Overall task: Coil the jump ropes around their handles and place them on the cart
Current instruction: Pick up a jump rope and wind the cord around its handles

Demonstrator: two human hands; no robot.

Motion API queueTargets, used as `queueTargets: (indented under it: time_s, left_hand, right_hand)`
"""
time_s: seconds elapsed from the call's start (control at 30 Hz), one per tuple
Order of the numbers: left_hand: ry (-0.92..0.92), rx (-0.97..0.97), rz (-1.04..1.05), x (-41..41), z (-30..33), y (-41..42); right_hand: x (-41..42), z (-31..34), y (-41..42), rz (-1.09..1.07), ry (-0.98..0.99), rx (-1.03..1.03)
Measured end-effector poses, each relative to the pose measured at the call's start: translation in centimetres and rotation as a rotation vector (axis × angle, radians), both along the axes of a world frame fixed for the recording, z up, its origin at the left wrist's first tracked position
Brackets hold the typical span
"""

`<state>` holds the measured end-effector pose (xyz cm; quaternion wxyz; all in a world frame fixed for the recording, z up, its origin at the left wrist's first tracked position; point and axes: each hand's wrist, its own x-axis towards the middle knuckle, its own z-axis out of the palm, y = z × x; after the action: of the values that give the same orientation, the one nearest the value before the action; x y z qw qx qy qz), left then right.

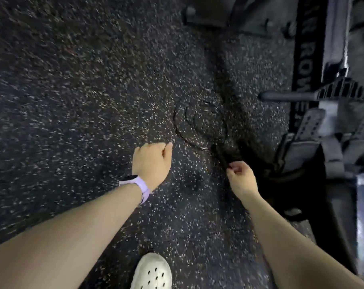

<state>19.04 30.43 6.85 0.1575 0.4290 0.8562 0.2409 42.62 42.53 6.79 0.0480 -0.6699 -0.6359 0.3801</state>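
A thin black jump rope [194, 130] lies in loose loops on the speckled rubber floor, ahead of both hands. Its near end runs as a dark blurred strand toward my right hand [240, 177]. That hand's thumb and fingers are pinched together on the strand. My left hand [151, 160], with a lilac watch at the wrist, hovers left of the loops, fingers curled under, and nothing shows in it. The rope's handles are too blurred to make out. No cart is in view.
A rowing machine [322, 113] with foot straps and a black rail fills the right side, close to my right hand. More dark equipment [208, 17] stands at the top. My white clog [151, 272] is at the bottom edge. Speckled floor [72, 90] spreads to the left.
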Motion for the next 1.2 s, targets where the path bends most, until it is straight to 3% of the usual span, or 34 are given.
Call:
queueTargets:
  time_s: [0.27, 0.57, 0.83, 0.97, 1.1, 1.2]
  left_hand:
    - [-0.171, -0.139, -0.045, 7.6, -12.0, 3.9]
    - [-0.242, -0.202, -0.124, 9.4, -15.2, 8.0]
    - [-0.262, -0.192, -0.148, 9.5, -16.2, 8.1]
    - [-0.306, -0.155, -0.155, 9.9, -16.3, 7.9]
    - [-0.630, -0.174, -0.018, 10.5, -15.1, 8.5]
    - [-0.812, -0.184, 0.125, 10.7, -14.8, 9.5]
  right_hand:
    - [6.2, -9.2, 2.9, 0.073, -0.214, -0.052]
    - [4.9, -14.7, 6.8, 0.151, -0.330, -0.161]
    - [3.2, -16.0, 8.3, 0.202, -0.435, -0.048]
    - [1.9, -16.7, 6.9, 0.192, -0.379, 0.011]
    - [-0.3, -16.1, 3.8, 0.094, -0.026, 0.025]
    - [-1.6, -16.3, 0.8, 0.206, 0.168, 0.057]
